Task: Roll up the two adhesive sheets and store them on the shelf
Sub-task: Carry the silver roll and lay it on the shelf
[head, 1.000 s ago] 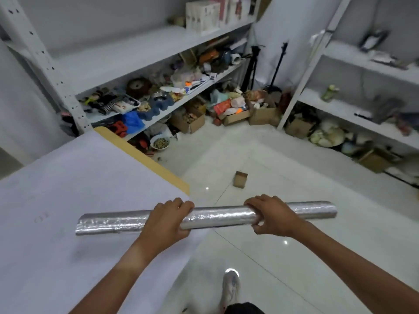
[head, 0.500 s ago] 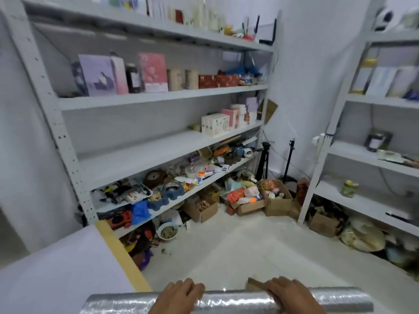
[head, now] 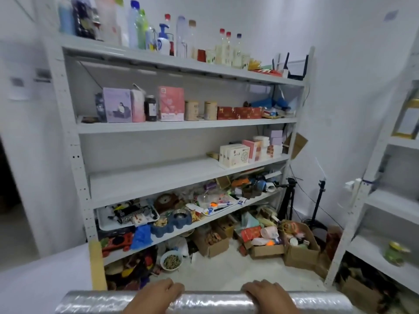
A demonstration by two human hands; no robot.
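A silver rolled-up adhesive sheet (head: 210, 301) lies crosswise along the bottom edge of the view. My left hand (head: 154, 295) grips it left of centre and my right hand (head: 267, 295) grips it right of centre, fingers curled over the top. Ahead stands a white metal shelf unit (head: 181, 177) with several levels. Its middle level is mostly bare on the left, with small boxes (head: 235, 155) at its right end. A second sheet is not in view.
A white table with a yellow edge (head: 96, 264) sits at lower left. Cardboard boxes (head: 297, 248) and clutter cover the floor under the shelf. Tripods (head: 317, 207) stand in the corner. Another white shelf unit (head: 385, 223) rises at the right.
The view has lifted from the floor and table up to the shelf unit, which now looks closer. Both hands keep their grip on the roll, now at the bottom edge.
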